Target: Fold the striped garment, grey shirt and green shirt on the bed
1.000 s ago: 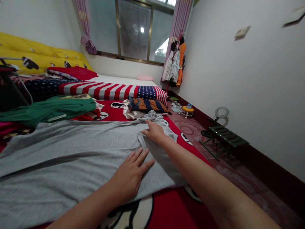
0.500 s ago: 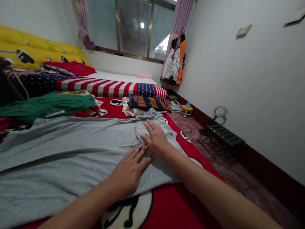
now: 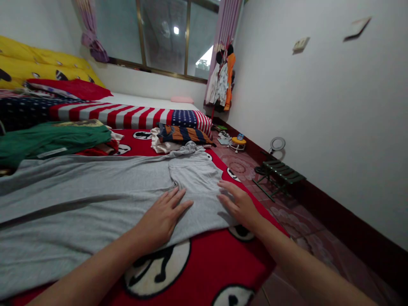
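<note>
The left grip (image 3: 161, 219) is open, palm down with the fingers spread on a grey knit garment (image 3: 95, 187). The right grip (image 3: 237, 204) is open too, its fingers resting near the garment's right edge and holding nothing. The garment lies spread across a red cartoon-print bedcover (image 3: 204, 263), its long body running off toward 9 o'clock, while a narrower part (image 3: 194, 174) reaches toward 12 o'clock from the hands. Flat hands pressing on thin knit can drag it, so a careless sweep could ruck the cloth into creases. That narrower part lies close to the bedcover's edge at about 1 o'clock, and a hard pull that way could let it slide toward the tiled floor (image 3: 287, 221). A heap of green cloth (image 3: 54, 140) at 11 o'clock lies just beyond the garment's far edge, where the two could catch together if the grey knit is pushed that way.
</note>
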A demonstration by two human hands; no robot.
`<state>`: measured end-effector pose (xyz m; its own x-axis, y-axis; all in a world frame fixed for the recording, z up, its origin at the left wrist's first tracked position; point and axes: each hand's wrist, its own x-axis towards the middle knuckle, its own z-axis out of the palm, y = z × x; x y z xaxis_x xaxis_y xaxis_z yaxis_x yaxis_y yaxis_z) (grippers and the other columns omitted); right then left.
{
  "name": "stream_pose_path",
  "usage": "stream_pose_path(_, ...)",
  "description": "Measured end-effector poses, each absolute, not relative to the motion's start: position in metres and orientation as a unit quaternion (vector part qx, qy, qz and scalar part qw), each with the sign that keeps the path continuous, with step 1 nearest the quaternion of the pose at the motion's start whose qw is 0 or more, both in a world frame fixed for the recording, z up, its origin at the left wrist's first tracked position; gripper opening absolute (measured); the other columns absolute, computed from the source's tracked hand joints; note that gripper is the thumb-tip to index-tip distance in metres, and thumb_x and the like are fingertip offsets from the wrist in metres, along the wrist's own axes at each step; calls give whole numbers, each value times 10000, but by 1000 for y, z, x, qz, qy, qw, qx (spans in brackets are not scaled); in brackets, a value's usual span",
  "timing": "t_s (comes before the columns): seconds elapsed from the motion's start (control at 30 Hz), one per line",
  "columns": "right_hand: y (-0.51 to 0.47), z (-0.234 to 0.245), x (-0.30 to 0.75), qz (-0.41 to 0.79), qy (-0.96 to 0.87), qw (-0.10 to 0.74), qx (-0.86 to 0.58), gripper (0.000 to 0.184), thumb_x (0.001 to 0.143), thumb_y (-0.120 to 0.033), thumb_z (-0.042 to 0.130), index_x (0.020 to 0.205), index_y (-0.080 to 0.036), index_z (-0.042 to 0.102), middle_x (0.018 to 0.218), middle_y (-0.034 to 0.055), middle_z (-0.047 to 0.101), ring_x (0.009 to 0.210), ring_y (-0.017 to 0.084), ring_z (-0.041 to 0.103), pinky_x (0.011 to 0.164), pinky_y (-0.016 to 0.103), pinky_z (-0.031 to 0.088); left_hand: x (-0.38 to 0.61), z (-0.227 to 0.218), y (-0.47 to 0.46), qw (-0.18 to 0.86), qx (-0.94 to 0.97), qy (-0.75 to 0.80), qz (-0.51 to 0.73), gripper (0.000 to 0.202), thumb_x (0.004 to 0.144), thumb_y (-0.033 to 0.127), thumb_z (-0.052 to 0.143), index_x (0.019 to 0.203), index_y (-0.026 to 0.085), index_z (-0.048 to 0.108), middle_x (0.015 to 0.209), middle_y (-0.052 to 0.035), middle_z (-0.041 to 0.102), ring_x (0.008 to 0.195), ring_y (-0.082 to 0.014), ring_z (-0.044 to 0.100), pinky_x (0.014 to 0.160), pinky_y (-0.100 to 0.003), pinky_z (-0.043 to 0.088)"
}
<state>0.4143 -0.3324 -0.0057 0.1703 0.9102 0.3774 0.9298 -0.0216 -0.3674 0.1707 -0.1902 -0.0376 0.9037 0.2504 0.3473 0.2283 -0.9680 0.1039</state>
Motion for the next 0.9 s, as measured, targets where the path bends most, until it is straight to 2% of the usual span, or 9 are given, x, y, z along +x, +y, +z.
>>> stream_pose_path(0.1,-358,3,414,-67,-545,263,-793,321,911,-393,486,1094,-167,622,1107,122,664,1042,235,617,893,359,454,170,-30,-192,81,968,104,212,430,882,79,397,1209,239,626,1393,-113,505,1293,-287,450,1039,-480,400)
stream_pose_path(0.17,-371,7,409,-55,-490,197,-847,375,845,-443,571,1095,-168,622,1052,123,675,959,272,641,808,373,468,171,-20,-199,138,959,101,224,339,917,138,401,1094,227,676,1265,-97,598,1159,-226,561,968,-373,467)
stream_pose_path(0.23,-379,7,402,-30,-465,168,-869,423,793,-425,630,1136,-178,612,1056,120,681,934,285,650,772,370,466,172,-10,-211,184,953,107,217,263,920,241,471,1097,235,666,1165,-78,636,1038,-186,612,889,-303,498)
stream_pose_path(0.33,-376,5,392,4,-485,216,-847,331,771,-272,631,1094,-195,641,984,85,707,887,239,657,766,325,454,176,-2,-229,188,959,107,185,400,823,356,634,1211,265,608,1150,-63,630,1003,-204,613,862,-313,500)
stream_pose_path(0.43,-356,14,390,27,-507,327,-797,265,749,-191,604,1005,-185,670,879,49,713,809,185,648,731,274,453,181,-3,-238,159,967,106,166,538,743,361,703,1259,269,583,1158,-68,622,1006,-236,602,869,-343,489)
stream_pose_path(0.53,-330,36,395,45,-505,412,-757,263,733,-204,623,986,-169,680,878,34,704,790,157,632,705,248,460,186,-7,-235,169,962,126,175,352,825,258,569,1169,237,647,1067,-63,652,943,-210,614,819,-304,486)
stream_pose_path(0.6,-314,54,400,53,-495,416,-761,278,713,-209,647,982,-152,689,844,32,690,740,142,613,656,234,455,187,-7,-229,207,949,145,189,303,856,200,465,1047,205,701,932,-47,679,852,-184,628,761,-267,482)
stream_pose_path(0.7,-296,76,405,69,-506,390,-766,297,702,-200,670,988,-126,700,808,31,677,686,122,591,606,214,442,187,-2,-219,297,908,203,216,299,852,264,460,942,175,731,816,-19,709,768,-177,645,708,-235,484)
stream_pose_path(0.9,-283,89,408,90,-537,360,-757,165,721,-174,669,861,-113,732,699,21,681,628,107,594,583,194,428,185,4,-204,407,830,286,251,383,778,453,570,970,166,737,918,-25,747,845,-224,666,747,-254,520)
